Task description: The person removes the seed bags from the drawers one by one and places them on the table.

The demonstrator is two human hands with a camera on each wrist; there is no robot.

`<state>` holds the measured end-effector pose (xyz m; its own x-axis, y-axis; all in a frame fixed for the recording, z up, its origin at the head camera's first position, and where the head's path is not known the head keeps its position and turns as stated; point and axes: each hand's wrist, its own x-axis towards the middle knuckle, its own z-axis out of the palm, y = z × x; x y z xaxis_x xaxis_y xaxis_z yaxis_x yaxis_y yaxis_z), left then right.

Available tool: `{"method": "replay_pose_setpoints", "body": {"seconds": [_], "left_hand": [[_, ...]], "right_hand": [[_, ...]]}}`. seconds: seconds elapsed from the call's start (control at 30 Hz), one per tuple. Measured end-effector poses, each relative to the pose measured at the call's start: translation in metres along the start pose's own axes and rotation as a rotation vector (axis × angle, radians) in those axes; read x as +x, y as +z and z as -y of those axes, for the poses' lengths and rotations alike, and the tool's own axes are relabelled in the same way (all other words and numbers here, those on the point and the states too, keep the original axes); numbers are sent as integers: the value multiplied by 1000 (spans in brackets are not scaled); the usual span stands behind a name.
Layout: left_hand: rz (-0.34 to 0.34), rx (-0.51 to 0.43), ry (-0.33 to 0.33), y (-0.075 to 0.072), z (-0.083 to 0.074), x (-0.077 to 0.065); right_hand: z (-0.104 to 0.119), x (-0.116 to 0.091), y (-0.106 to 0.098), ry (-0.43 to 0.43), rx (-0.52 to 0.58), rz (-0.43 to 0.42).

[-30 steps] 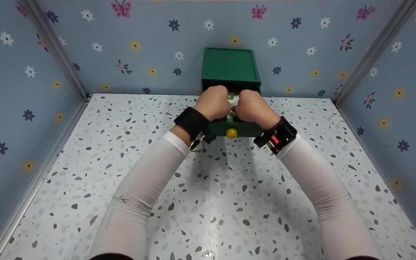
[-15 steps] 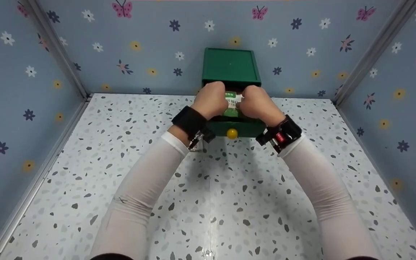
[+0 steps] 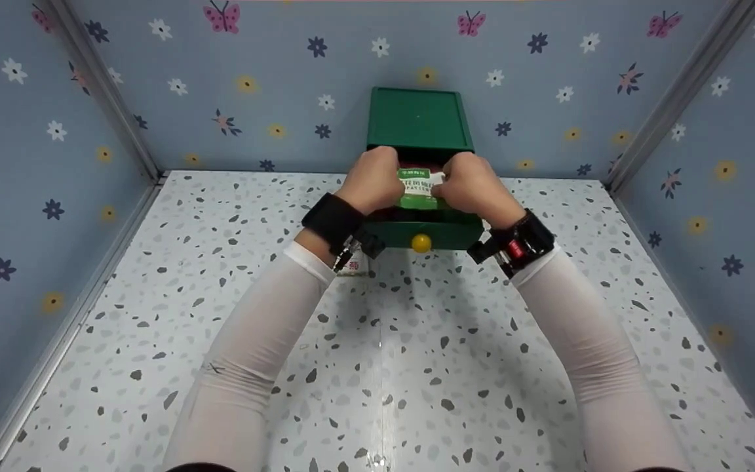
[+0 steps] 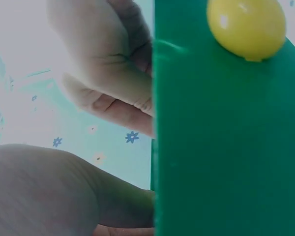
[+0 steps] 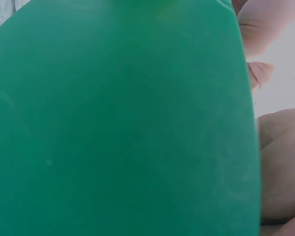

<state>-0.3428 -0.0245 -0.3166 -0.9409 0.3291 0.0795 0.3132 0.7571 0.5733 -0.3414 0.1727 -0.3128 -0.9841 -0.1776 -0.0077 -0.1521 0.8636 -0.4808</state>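
A small green-and-white printed packet is stretched between my hands above the pulled-out drawer of a green box. My left hand pinches its left end with curled fingers, and my right hand pinches the right end. The fingertips are mostly hidden behind the knuckles in the head view. Under the packet, the drawer's inside is dark and partly covered. In the left wrist view the drawer front, with its round yellow knob, hides the packet. Green drawer front likewise blocks most of the right wrist view.
A small white packet with red print lies on the speckled table, partly under my left wrist. The box stands against the back wall, which is blue with flowers and butterflies. Side walls rise left and right.
My hands have drawn apart, the left going left and the right going right. More of the green-and-white packet's printed face shows between them. The drawer has stayed put.
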Motion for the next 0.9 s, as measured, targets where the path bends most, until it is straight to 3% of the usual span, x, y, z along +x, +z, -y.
{"method": "replay_pose_setpoints", "body": {"seconds": [0.3, 0.5, 0.9], "left_hand": [[-43, -101, -12, -6, 5, -1], [-42, -155, -32, -10, 8, -3], [-106, -235, 20, -8, 16, -13]], "right_hand": [[-2, -3, -6, -6, 10, -11], [-3, -6, -7, -13, 86, -3], [-3, -13, -6, 17, 216, -10]]}}
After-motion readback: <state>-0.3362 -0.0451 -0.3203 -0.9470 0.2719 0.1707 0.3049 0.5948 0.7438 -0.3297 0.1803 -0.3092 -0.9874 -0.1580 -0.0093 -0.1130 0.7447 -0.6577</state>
